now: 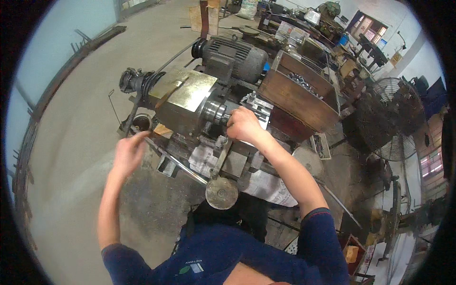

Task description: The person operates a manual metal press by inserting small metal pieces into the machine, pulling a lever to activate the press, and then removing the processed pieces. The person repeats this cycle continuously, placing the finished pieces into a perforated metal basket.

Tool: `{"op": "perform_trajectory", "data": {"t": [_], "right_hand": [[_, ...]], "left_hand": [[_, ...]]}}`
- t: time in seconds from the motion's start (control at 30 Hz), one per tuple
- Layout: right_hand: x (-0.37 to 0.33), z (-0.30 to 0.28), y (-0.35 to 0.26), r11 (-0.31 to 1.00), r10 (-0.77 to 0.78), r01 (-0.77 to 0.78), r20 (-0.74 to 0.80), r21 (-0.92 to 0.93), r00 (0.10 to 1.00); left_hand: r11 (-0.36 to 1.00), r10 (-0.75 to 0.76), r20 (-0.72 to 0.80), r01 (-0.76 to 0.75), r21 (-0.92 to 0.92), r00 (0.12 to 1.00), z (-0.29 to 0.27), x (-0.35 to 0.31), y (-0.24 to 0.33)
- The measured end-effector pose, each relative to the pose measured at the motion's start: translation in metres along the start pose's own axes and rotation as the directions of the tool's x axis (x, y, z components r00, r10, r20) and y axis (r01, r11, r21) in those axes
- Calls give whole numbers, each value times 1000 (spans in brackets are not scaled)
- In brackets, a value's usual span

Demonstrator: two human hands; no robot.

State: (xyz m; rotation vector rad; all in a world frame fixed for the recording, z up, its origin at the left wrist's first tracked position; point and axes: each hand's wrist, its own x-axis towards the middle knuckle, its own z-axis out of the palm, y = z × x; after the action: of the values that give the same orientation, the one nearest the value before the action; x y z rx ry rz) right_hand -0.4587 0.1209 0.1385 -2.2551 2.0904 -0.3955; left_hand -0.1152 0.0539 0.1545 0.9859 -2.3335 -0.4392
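My right hand [244,125] is closed, fingers curled down beside the shiny round spindle nose [215,112] of a small lathe-like machine. Whatever its fingertips hold is hidden beneath them. To the left, my left hand [129,153] is slightly smeared by motion, its fingertips close to the upper end of a long metal lever [180,166]. I cannot make out whether they grip it. The lever slopes down to a round metal disc [222,193] in front of my body. A brassy sheet-metal cover [190,90] tops the headstock, with a thin brown strip lying on it.
Behind the machine sits a ribbed electric motor [235,58]. A wooden box [299,97] with small metal parts stands at the back right, near a large caged fan [392,114]. Dirty white cloth [268,187] covers part of the near side. A round container [141,123] is beyond my left hand.
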Motion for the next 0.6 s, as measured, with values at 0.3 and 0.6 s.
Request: {"op": "perform_trajectory", "data": {"t": [0.3,0.6], "right_hand": [[36,30,9,924,97,-112,61,366,993],[46,21,1,894,285,-301,99,332,953]], "left_hand": [[827,-548,31,535,173,836,-20,-133,-106],[698,-593,-14,523,490,805,5,-126,-115]]}}
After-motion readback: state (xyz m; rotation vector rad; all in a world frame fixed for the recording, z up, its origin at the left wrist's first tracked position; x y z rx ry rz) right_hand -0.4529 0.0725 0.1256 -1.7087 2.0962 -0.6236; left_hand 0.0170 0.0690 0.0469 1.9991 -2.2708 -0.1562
